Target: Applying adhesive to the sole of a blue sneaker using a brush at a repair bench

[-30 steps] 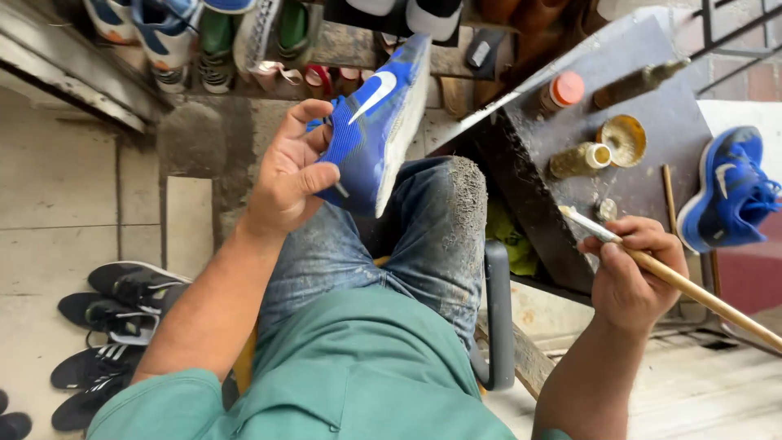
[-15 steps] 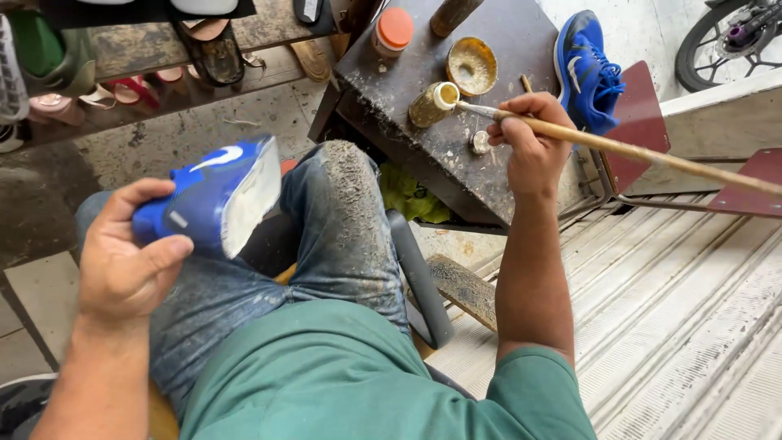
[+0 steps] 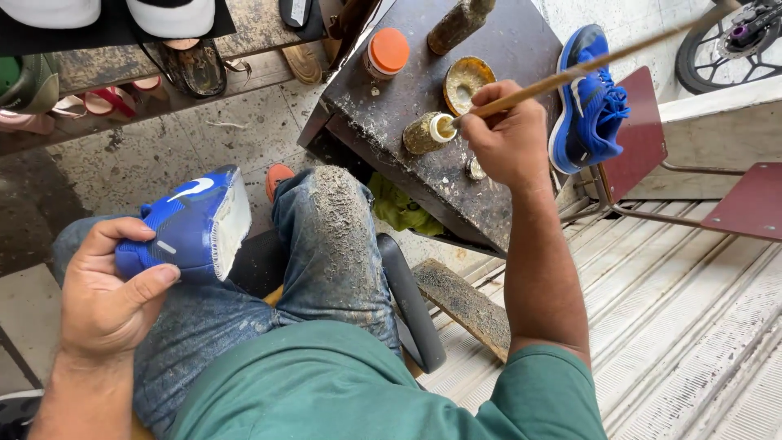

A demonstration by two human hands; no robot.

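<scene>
Head view looks straight down over my lap, and I can see both hands at work. My left hand is closed around a blue shoe, thumb on the near side and fingers wrapped over the upper, holding it above my left knee with its pale underside turned toward the right. The shoe sits low and left in the picture, well apart from the other hand.

My right hand is closed on a long wooden stick, which runs up and to the right out past the top edge. Its lower end rests in the open mouth of a small crusted jar, just beside my knuckles. That jar stands on a dark, spattered work table, near a shallow yellowed dish and a jar with an orange lid.

A 2nd blue shoe lies at the table's right edge, just beyond my right hand, beside a dark red seat. My jeans are heavily speckled at the knee, which sits between the 2 hands. Sandals and other footwear rest on a worn shelf along the top left.
</scene>
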